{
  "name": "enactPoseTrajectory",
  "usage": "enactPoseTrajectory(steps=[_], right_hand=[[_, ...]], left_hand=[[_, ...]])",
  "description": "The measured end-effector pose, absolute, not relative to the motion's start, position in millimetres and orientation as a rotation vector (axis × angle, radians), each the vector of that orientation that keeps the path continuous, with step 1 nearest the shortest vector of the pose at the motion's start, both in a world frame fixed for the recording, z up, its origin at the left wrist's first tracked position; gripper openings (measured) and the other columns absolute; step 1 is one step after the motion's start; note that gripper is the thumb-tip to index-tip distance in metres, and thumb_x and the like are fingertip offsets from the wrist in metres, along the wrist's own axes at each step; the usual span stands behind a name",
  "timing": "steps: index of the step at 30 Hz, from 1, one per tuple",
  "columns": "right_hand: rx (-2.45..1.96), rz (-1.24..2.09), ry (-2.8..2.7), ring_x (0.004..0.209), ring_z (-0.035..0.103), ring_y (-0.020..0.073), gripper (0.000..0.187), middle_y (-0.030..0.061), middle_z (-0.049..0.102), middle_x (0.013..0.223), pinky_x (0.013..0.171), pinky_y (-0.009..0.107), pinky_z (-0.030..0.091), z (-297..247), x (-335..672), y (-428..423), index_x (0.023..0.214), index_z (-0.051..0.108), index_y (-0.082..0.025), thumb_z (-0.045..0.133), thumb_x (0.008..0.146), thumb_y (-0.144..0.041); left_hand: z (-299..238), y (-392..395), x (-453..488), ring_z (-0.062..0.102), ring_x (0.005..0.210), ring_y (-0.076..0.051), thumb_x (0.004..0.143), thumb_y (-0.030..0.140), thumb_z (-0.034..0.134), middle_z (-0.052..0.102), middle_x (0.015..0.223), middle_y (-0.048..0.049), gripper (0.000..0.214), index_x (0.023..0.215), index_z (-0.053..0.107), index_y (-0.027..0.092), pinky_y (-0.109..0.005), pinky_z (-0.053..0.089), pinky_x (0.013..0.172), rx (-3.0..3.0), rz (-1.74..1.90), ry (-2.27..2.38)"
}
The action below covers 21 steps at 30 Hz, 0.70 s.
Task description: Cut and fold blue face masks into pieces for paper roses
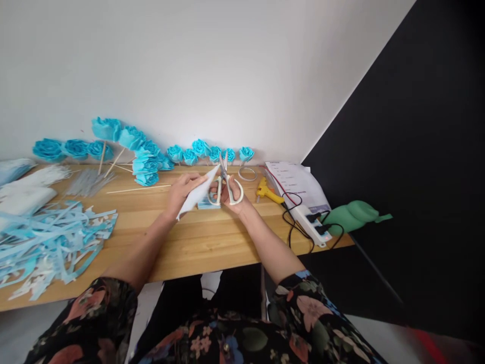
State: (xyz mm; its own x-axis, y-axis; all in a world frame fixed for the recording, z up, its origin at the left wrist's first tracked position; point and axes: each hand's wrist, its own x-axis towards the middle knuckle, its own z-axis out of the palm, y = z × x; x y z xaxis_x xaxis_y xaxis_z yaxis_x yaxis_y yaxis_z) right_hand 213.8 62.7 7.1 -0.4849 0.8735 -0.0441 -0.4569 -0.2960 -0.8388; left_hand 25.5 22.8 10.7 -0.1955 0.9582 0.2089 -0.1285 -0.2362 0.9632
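My left hand [182, 191] is closed on a folded white paper piece [197, 194], held just above the wooden table [197, 237]. My right hand [230, 198] grips white-handled scissors [226, 183], blades pointing up and away, touching the paper's upper edge. A small light-blue pad [207, 203] lies on the table under both hands.
Blue paper roses [144, 151] on sticks line the wall. Blue paper scraps [49, 242] heap at the left, white sheets [22, 194] behind them. A yellow glue gun [268, 192], power strip [312, 222] with black cables, printed sheet [295, 182] and green object [352, 215] sit at the right.
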Motion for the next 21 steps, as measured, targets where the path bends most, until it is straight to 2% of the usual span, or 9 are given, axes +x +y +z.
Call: enactPoseTrajectory(steps=[3,5,8,12,15,18,21], right_hand=[[-0.648,1.867,-1.064,0.089,0.072,0.0242,0.056,0.006,0.075,0.089,0.066,0.033,0.06,4.7,211.2,63.7,0.101,0.066,-0.025,0.076,0.071,-0.071],[-0.647,1.82,-1.097,0.09,0.071,0.0235,0.053,0.0046,0.074,0.093,0.068,0.033,0.06,2.7,209.9,64.6,0.103,0.066,-0.025,0.081,0.069,-0.062],[-0.657,1.756,-1.093,0.079,0.068,0.0184,0.05,-0.0006,0.071,0.089,0.065,0.029,0.058,-1.1,209.1,65.8,0.105,0.065,-0.024,0.087,0.064,-0.043],[-0.683,1.725,-1.069,0.071,0.064,0.015,0.053,-0.0047,0.067,0.082,0.063,0.027,0.055,-2.3,209.3,64.7,0.11,0.063,-0.024,0.084,0.062,-0.033],[-0.701,1.713,-1.062,0.073,0.065,0.0162,0.052,-0.0037,0.068,0.084,0.065,0.028,0.055,-0.4,208.8,62.7,0.109,0.062,-0.024,0.083,0.063,-0.033],[-0.719,1.689,-1.043,0.072,0.064,0.0158,0.047,-0.0031,0.068,0.083,0.065,0.028,0.054,0.0,207.8,61.9,0.103,0.062,-0.023,0.083,0.062,-0.033],[-0.728,1.679,-1.019,0.074,0.064,0.0155,0.047,-0.0035,0.068,0.085,0.067,0.029,0.055,-1.0,207.6,62.6,0.104,0.063,-0.023,0.083,0.062,-0.033]], left_hand=[[14.1,21.6,27.3,0.056,0.108,-0.028,0.07,0.035,0.089,0.069,0.108,-0.005,0.024,0.09,0.078,0.026,-0.036,0.048,0.093,1.369,1.609,1.221],[14.7,21.9,27.3,0.056,0.113,-0.029,0.069,0.033,0.089,0.069,0.11,-0.005,0.027,0.093,0.078,0.026,-0.038,0.048,0.097,1.442,1.671,1.263],[15.8,22.6,28.6,0.057,0.119,-0.03,0.067,0.029,0.09,0.066,0.113,-0.0056,0.034,0.098,0.077,0.025,-0.039,0.049,0.099,1.382,1.771,1.277],[18.3,21.4,29.9,0.055,0.13,-0.029,0.078,0.032,0.084,0.065,0.127,-0.0077,0.035,0.11,0.075,0.025,-0.038,0.047,0.105,1.316,1.853,1.217],[17.7,20.9,29.0,0.057,0.132,-0.028,0.074,0.033,0.087,0.064,0.137,-0.0078,0.055,0.126,0.068,0.028,-0.034,0.05,0.101,1.249,1.843,1.09],[14.8,23.2,30.1,0.067,0.118,-0.031,0.079,0.049,0.081,0.073,0.12,-0.0113,0.054,0.124,0.068,0.022,-0.036,0.057,0.089,1.053,1.614,0.928],[10.5,27.2,33.0,0.073,0.104,-0.035,0.087,0.07,0.061,0.077,0.1,-0.0156,0.06,0.109,0.072,0.016,-0.041,0.061,0.077,0.873,1.331,0.769]])
